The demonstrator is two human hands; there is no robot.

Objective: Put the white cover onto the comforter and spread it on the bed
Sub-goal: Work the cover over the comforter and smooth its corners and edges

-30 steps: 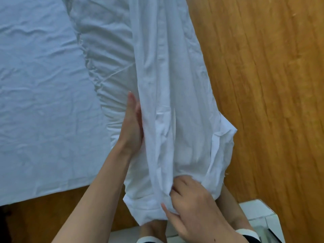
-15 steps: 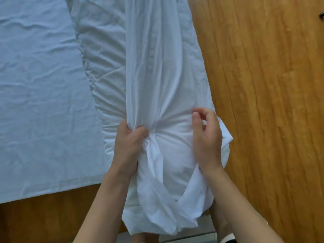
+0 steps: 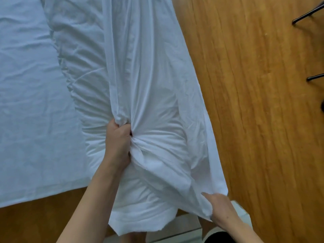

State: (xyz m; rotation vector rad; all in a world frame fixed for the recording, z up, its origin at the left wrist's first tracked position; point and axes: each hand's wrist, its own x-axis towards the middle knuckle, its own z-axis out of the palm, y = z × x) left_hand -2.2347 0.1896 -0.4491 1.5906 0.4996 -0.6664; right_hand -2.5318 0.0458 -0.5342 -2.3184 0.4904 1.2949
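- The left hand (image 3: 117, 141) is clamped in a fist at the centre of the view, fingers wrapped round a bunch of the white cover (image 3: 157, 95) and, by the bulk under it, probably the comforter (image 3: 84, 71) inside.
- The right hand (image 3: 219, 207), down at 5 o'clock, pinches the cover's loose lower edge, fingers narrow on the cloth.
- The bundle hangs from 12 o'clock to 6 o'clock over the wooden floor (image 3: 263, 120); the bed (image 3: 31, 102) lies at 9 o'clock.
- To do this well, the left hand should likely pin cover and filling together while the right draws the edge down evenly.
- The risk, as it looks: the filling bunches if the pinch slips.
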